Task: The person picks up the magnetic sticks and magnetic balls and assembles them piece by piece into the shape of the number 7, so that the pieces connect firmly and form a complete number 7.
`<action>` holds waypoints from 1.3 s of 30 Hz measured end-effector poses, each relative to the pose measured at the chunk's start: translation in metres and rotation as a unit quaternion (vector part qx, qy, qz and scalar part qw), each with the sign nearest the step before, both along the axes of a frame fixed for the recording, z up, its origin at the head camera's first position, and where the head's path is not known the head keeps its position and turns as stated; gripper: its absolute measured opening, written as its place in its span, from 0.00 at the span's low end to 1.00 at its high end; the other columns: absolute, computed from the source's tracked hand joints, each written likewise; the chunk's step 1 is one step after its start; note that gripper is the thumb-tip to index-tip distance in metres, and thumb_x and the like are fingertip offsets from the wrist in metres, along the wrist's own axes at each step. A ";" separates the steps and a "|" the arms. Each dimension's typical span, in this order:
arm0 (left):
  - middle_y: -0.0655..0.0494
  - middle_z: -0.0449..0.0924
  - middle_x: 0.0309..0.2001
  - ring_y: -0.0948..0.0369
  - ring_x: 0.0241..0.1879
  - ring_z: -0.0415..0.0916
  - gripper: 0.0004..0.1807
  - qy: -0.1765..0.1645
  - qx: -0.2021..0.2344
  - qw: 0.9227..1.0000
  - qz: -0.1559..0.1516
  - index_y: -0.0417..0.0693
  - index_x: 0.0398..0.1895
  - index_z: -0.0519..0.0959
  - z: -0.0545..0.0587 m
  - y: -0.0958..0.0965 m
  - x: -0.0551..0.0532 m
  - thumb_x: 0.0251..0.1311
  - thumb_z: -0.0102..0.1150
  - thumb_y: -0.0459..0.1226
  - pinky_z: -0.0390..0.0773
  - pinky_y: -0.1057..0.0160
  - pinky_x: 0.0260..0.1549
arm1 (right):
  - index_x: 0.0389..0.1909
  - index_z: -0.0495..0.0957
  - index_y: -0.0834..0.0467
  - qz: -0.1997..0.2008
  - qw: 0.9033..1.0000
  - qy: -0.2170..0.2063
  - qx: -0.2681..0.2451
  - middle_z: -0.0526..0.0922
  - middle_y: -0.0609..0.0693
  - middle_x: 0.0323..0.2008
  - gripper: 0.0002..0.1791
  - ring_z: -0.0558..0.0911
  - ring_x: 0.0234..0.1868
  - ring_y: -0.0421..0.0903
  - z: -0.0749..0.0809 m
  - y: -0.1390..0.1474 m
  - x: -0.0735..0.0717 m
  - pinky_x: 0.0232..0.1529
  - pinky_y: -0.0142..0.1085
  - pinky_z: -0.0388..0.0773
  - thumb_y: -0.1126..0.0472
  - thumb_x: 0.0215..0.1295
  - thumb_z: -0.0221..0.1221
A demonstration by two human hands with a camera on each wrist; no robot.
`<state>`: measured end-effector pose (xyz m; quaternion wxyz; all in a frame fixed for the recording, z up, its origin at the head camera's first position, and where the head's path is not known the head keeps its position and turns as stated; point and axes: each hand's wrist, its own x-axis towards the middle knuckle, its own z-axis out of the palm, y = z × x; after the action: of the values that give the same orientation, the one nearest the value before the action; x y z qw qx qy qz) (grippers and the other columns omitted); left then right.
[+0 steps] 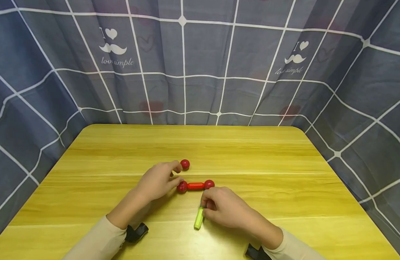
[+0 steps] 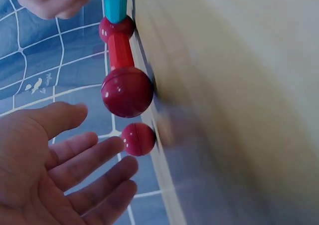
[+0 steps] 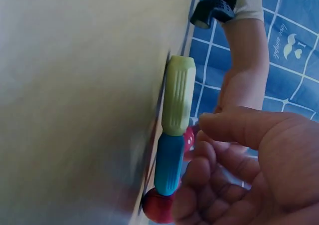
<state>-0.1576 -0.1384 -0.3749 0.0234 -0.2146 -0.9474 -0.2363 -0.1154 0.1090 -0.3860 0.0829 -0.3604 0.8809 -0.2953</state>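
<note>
On the table, a red rod (image 1: 196, 186) links two red balls, the left ball (image 1: 182, 186) and the right ball (image 1: 209, 184). A blue rod (image 3: 169, 164) runs from the right ball, with a yellow-green rod (image 3: 178, 95) joined end to end with it. My left hand (image 1: 159, 180) hovers with relaxed, spread fingers by the left ball; its thumb overlaps that ball in the head view. A loose red ball (image 2: 138, 139) lies beyond its fingertips. My right hand (image 1: 227, 207) is beside the two rods, fingers loosely bent, thumb apart from them; it mostly hides the blue rod in the head view.
The wooden table (image 1: 268, 162) has rounded far corners. A grey-blue checked curtain (image 1: 203, 47) hangs behind it and along both sides. Black wrist cameras (image 1: 137, 233) are strapped at both cuffs.
</note>
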 end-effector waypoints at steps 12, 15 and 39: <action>0.52 0.82 0.47 0.56 0.38 0.78 0.16 0.030 -0.001 0.999 0.019 0.45 0.51 0.79 -0.001 0.008 -0.024 0.60 0.66 0.36 0.78 0.55 0.39 | 0.42 0.84 0.47 0.140 0.983 0.109 0.053 0.74 0.40 0.48 0.11 0.76 0.39 0.32 -0.002 -0.005 0.009 0.43 0.22 0.71 0.63 0.59 0.68; 0.49 0.79 0.54 0.52 0.50 0.77 0.20 0.023 -0.017 0.999 0.016 0.44 0.56 0.77 -0.003 0.010 -0.028 0.61 0.65 0.35 0.76 0.51 0.49 | 0.42 0.84 0.46 0.161 0.977 0.126 0.067 0.74 0.39 0.48 0.12 0.76 0.42 0.32 -0.004 -0.007 0.011 0.46 0.23 0.71 0.63 0.59 0.68; 0.53 0.77 0.38 0.57 0.36 0.74 0.16 -0.014 -0.090 0.996 -0.008 0.44 0.44 0.78 0.000 -0.004 -0.025 0.54 0.72 0.36 0.76 0.56 0.38 | 0.41 0.83 0.45 0.160 0.976 0.123 0.086 0.74 0.37 0.44 0.10 0.76 0.41 0.30 -0.008 -0.009 0.008 0.44 0.23 0.72 0.64 0.63 0.65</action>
<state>-0.1826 -0.1428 -0.3750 -0.0110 -0.2197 -0.9634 -0.1534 -0.1075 0.0995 -0.3939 0.0507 -0.5221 0.8371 -0.1551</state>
